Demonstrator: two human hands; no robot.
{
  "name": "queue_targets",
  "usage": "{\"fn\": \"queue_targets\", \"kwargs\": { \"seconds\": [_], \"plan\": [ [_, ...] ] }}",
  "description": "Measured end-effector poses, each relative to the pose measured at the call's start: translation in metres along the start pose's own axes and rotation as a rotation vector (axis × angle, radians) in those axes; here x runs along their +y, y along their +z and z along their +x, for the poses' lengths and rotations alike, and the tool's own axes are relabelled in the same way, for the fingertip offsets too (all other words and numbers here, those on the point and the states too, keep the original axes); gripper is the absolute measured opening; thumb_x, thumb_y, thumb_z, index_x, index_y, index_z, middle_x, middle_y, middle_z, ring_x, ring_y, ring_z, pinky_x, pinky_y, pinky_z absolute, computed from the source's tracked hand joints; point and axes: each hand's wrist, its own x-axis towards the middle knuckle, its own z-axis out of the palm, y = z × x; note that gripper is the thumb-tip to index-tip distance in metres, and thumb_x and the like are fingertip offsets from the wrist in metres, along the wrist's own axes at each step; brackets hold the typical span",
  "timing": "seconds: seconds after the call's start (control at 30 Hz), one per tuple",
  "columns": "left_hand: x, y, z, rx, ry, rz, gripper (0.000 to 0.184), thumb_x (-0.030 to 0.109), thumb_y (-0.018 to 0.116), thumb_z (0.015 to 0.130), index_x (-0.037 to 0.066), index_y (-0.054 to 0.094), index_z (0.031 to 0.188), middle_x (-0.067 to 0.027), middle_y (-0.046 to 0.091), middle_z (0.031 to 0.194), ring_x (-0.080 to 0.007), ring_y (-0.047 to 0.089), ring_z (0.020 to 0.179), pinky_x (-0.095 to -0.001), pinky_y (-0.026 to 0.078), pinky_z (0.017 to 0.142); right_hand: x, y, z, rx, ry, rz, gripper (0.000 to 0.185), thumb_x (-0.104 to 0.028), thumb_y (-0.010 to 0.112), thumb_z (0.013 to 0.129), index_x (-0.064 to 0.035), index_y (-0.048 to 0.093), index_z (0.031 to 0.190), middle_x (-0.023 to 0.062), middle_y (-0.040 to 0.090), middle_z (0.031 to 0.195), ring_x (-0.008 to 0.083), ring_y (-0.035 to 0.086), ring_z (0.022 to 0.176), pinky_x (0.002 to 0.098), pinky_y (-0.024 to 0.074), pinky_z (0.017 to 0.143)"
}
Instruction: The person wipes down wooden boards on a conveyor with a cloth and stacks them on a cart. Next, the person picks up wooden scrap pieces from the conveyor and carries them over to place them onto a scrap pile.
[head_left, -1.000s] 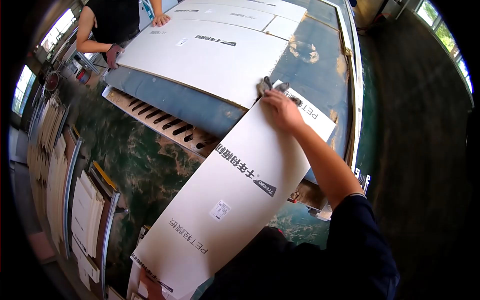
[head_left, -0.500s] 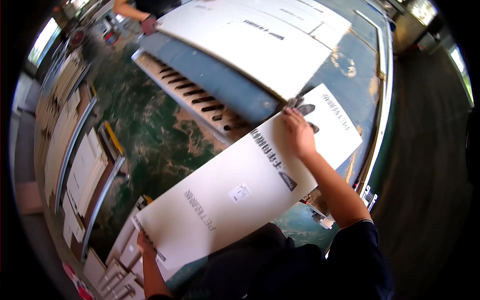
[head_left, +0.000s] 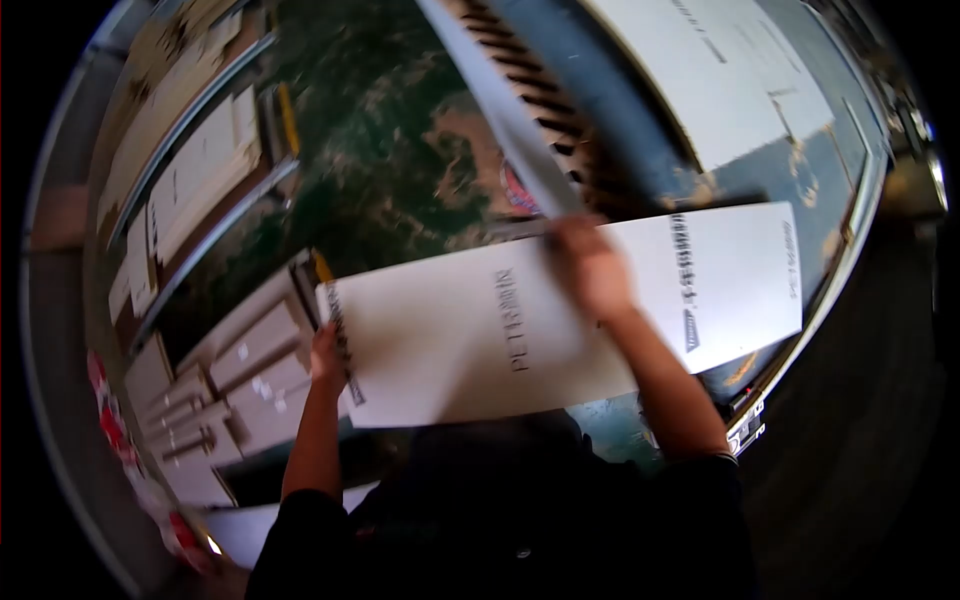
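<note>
A long white printed panel (head_left: 450,340) spans the view in front of my body, nearly level. My left hand (head_left: 328,358) grips its left end, fingers at the edge beside the dark printing. Over the panel's upper edge, near the middle, my right hand (head_left: 592,270) is closed on it, its fingertips blurred by motion. The panel's right part overlaps the blue table (head_left: 835,165). A larger white board (head_left: 710,80) lies on that table at the upper right.
Stacks of boards (head_left: 205,180) stand on racks at the upper left. More cut panels (head_left: 265,350) are piled at the lower left. A slotted strip (head_left: 515,70) runs along the table's side above the green floor (head_left: 380,150). Red-and-white items (head_left: 110,420) sit at the far left.
The view has swung left. The panel has turned from a steep slant to nearly level and has moved away from the large board, with both hands on it. The co-worker has left the view.
</note>
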Motion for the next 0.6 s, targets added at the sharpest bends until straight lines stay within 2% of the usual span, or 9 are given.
{"fn": "queue_targets", "kwargs": {
  "seconds": [0.03,0.1,0.23,0.3,0.33,0.37,0.43,0.5,0.6],
  "plan": [
    [-0.002,0.007,-0.002,-0.005,0.009,-0.1,0.027,0.036,0.052,0.089,0.013,0.056,0.101,-0.0001,0.056,0.081,-0.0148,0.053,0.067,-0.0307,0.043,0.057,0.021,-0.015,-0.003,0.216,-0.099,-0.139,0.038,0.003,0.05,0.078,-0.0029,0.057,0.115,0.0168,0.058,0.115,0.0331,0.056,0.106,0.0407,0.0444,0.092],
    [-0.003,0.009,-0.003,-0.066,0.069,-0.151,0.031,0.032,0.051,0.09,0.007,0.055,0.108,-0.0036,0.061,0.091,-0.0174,0.058,0.077,-0.0313,0.047,0.067,0.015,-0.041,-0.002,0.281,-0.192,-0.388,0.04,0.006,0.049,0.077,-0.0014,0.056,0.117,0.0166,0.057,0.118,0.0333,0.055,0.11,0.0405,0.0425,0.097],
    [0.011,0.014,-0.016,-0.067,0.051,-0.121,0.033,0.031,0.051,0.089,0.005,0.054,0.11,-0.0067,0.062,0.097,-0.021,0.059,0.086,-0.0347,0.047,0.077,-0.057,0.061,-0.017,0.158,-0.245,-0.054,0.039,0.002,0.048,0.076,0.0011,0.056,0.114,0.0214,0.052,0.124,0.0376,0.043,0.123,0.0456,0.0315,0.106],
    [0.01,0.011,-0.011,-0.166,0.046,-0.135,0.032,0.033,0.053,0.088,0.008,0.055,0.109,-0.0069,0.062,0.099,-0.0226,0.059,0.089,-0.037,0.047,0.079,-0.127,0.12,-0.038,-0.008,-0.476,0.204,0.035,0.0,0.042,0.08,0.0009,0.057,0.111,0.0212,0.054,0.116,0.0366,0.045,0.117,0.0452,0.0339,0.102],
    [0.01,0.013,-0.012,-0.137,0.029,-0.183,0.032,0.033,0.054,0.088,0.008,0.056,0.107,-0.0068,0.062,0.095,-0.0211,0.059,0.085,-0.0342,0.047,0.075,-0.164,0.138,-0.045,-0.648,-0.27,0.624,0.034,-0.005,0.045,0.085,-0.0017,0.054,0.117,0.015,0.051,0.125,0.0313,0.045,0.12,0.0405,0.0342,0.103],
    [0.011,0.015,-0.011,-0.112,0.009,-0.223,0.031,0.033,0.055,0.087,0.007,0.057,0.105,-0.0067,0.062,0.091,-0.0195,0.06,0.08,-0.0315,0.048,0.072,-0.188,0.142,-0.056,-0.749,-0.48,0.643,0.028,-0.007,0.045,0.084,-0.0002,0.058,0.108,0.0165,0.055,0.119,0.0288,0.049,0.114,0.0378,0.0373,0.099],
    [0.003,0.003,-0.003,-0.027,0.001,-0.229,0.031,0.036,0.057,0.086,0.01,0.058,0.103,-0.0057,0.062,0.089,-0.0208,0.06,0.078,-0.0318,0.048,0.071,-0.179,0.137,-0.061,-0.463,-0.853,0.346,0.029,-0.009,0.048,0.084,0.0002,0.058,0.109,0.0163,0.055,0.122,0.0273,0.051,0.114,0.0377,0.0375,0.1],
    [0.002,-0.019,0.008,-0.007,-0.112,-0.024,0.032,0.039,0.058,0.084,0.013,0.058,0.103,-0.005,0.061,0.088,-0.0221,0.059,0.076,-0.0329,0.049,0.069,-0.125,0.113,-0.058,-0.263,-0.725,0.125,0.034,-0.011,0.044,0.086,0.001,0.055,0.116,0.0167,0.052,0.126,0.0259,0.044,0.123,0.0381,0.0333,0.105],
    [0.003,-0.004,-0.001,-0.173,-0.001,-0.08,0.037,0.038,0.055,0.086,0.009,0.057,0.109,-0.0059,0.063,0.093,-0.0227,0.06,0.079,-0.0344,0.049,0.071,0.024,0.005,-0.097,-0.152,-0.301,-0.24,0.049,-0.008,0.039,0.087,-0.0006,0.036,0.135,0.0195,0.036,0.141,0.0299,0.036,0.13,0.0386,0.0297,0.108]
  ]
}}
